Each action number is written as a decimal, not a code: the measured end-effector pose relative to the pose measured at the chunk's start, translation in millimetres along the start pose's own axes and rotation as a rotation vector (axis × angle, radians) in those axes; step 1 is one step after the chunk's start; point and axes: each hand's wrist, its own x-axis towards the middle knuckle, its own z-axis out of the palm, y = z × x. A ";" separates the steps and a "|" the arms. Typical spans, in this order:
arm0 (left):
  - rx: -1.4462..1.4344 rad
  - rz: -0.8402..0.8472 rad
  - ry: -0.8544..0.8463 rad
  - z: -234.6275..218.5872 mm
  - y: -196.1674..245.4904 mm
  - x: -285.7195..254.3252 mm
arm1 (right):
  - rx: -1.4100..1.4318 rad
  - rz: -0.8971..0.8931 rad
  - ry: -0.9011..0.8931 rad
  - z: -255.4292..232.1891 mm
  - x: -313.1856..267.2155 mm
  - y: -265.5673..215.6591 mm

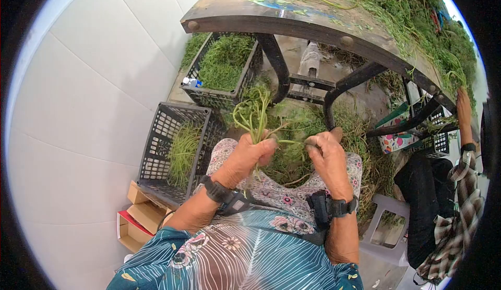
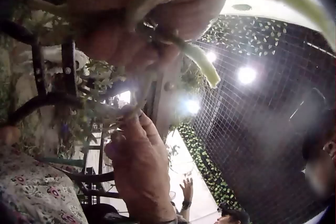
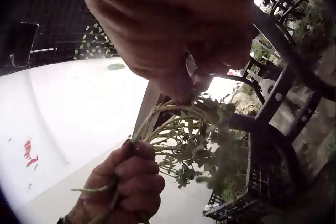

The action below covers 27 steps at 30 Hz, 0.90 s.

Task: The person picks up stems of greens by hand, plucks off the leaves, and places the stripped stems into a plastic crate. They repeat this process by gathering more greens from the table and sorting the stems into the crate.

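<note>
My left hand (image 1: 245, 157) grips a small bunch of green leafy stems (image 1: 257, 118) above my lap. The looped upper stems rise out of the fist, and a few ends poke out below it. Just to the right, my right hand (image 1: 330, 159) pinches one stem that reaches across from the bunch. The right wrist view shows the left fist (image 3: 134, 182) curled round the stems, with leafy sprigs (image 3: 189, 145) hanging beyond it. In the left wrist view the right hand (image 2: 139, 166) has thumb and fingertips together on the greenery.
Two black crates (image 1: 206, 113) (image 1: 235, 96) with greens stand on the left, near a cardboard box (image 1: 143, 217). Ahead is a table (image 1: 224, 16) on black legs, heaped with plants (image 1: 402, 8). Cut greens litter the floor. At right are a grey stool (image 1: 386, 204) and another person's arm (image 1: 464, 115).
</note>
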 end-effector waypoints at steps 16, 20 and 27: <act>-0.003 0.046 0.010 2.0 -1.3 -0.1 | 1.025 0.628 -0.137 -16.4 -9.3 9.1; 0.073 0.081 0.015 12.2 6.4 -6.1 | 0.950 0.657 -0.236 -2.7 -3.4 -10.3; 0.052 0.041 -0.047 9.8 5.9 -8.1 | 0.455 0.403 -0.129 10.8 -5.1 -2.4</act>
